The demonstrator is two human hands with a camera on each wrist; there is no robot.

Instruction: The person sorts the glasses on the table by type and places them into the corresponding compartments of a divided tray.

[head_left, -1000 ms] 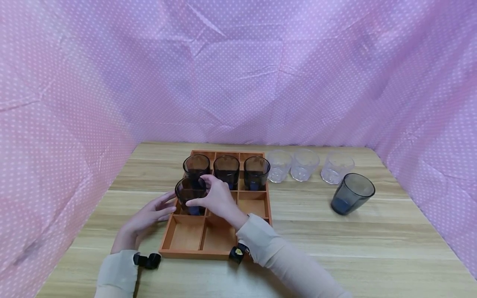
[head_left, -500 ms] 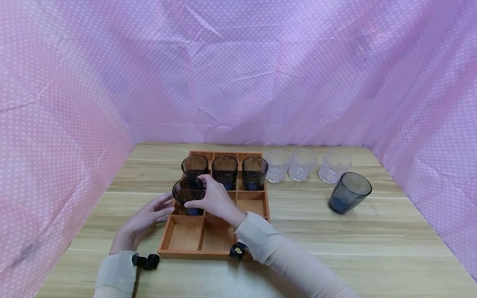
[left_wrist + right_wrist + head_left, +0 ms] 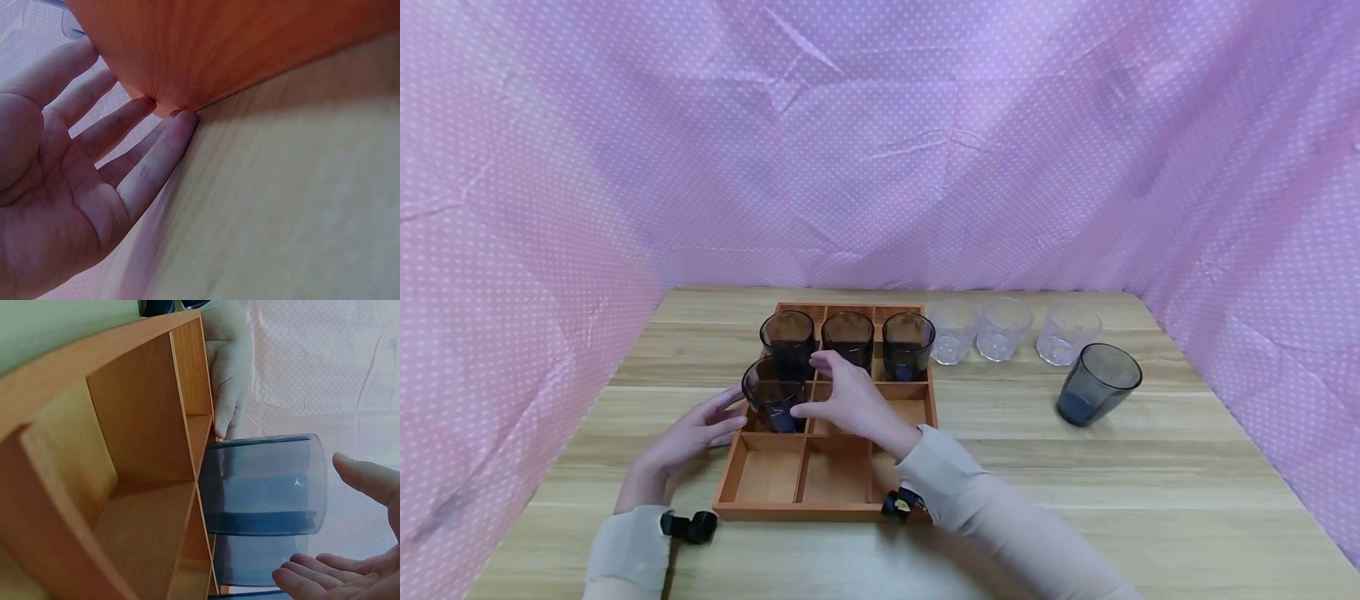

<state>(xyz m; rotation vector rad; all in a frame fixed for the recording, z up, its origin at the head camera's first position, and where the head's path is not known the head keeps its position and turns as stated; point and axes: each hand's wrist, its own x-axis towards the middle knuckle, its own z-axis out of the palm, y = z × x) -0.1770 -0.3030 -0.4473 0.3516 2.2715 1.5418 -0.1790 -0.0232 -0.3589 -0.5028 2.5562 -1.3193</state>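
A dark tinted glass [image 3: 774,398] stands in the left compartment of the middle row of a wooden divided box [image 3: 790,512]. My right hand [image 3: 859,408] is just right of it, thumb and fingers spread apart; in the right wrist view there is a gap between this hand [image 3: 362,569] and the glass [image 3: 269,487]. My left hand [image 3: 683,440] is at the box's left side. In the left wrist view its extended fingers [image 3: 153,159] touch the box's outer wall [image 3: 206,50]. Three more dark glasses [image 3: 907,350] fill a row behind.
Three clear glasses [image 3: 1003,332] stand on the wooden table [image 3: 1037,492], right of the box. Nearer and farther right is another dark glass [image 3: 1097,385]. Pink dotted cloth [image 3: 880,167] hangs behind and along both sides.
My right hand has let go of the dark glass and moved slightly right, its fingers spreading. The glass stays in its compartment. My left hand keeps its place at the box.
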